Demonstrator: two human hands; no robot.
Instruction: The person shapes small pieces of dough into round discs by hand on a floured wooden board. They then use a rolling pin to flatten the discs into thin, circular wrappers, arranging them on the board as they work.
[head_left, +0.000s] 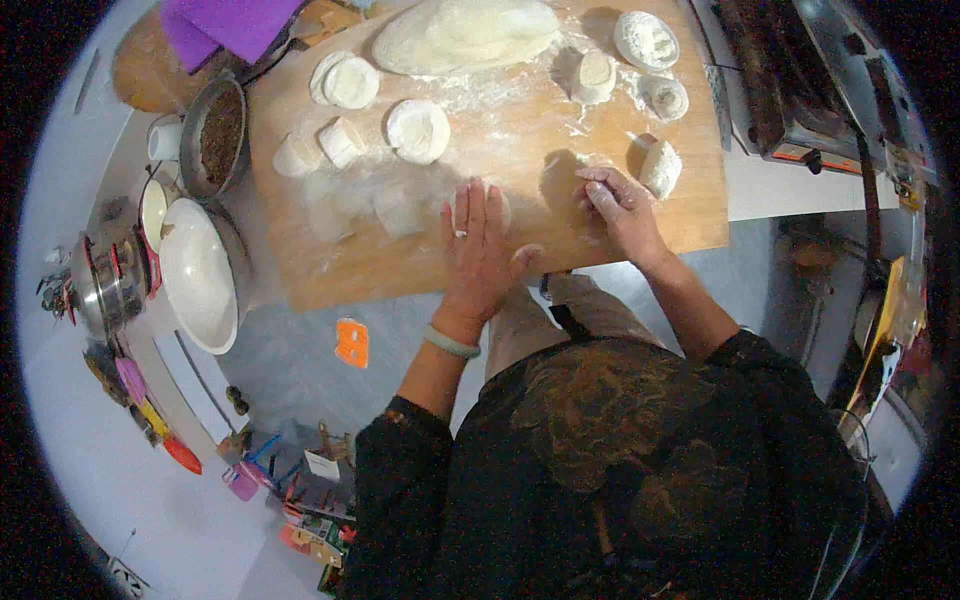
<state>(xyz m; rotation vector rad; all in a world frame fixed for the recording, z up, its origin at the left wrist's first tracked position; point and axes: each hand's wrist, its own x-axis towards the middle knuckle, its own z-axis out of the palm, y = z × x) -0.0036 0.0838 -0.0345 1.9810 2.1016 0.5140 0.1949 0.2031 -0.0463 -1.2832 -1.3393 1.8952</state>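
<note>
My left hand (478, 247) lies flat, palm down, on a piece of dough (498, 209) near the front of the floured wooden board (360, 274); most of that piece is hidden under the fingers. Over the board's right part is my right hand (611, 202), its fingers curled and thumb against them; whether it holds anything cannot be told. Just right of it stands a floured dough piece (661, 169). A flattened dough round (418, 131) rests behind my left hand, with more rounds (351, 82) and a cut piece (343, 142) to the left. The large dough mass (465, 37) lies at the back.
Left of the board are a pan of dark crumbly filling (219, 139), a white cup (163, 142), a large white bowl (199, 276) and a steel pot (109, 285). Floured pieces (646, 40) sit at the board's back right. A stove (810, 142) stands beyond the right edge.
</note>
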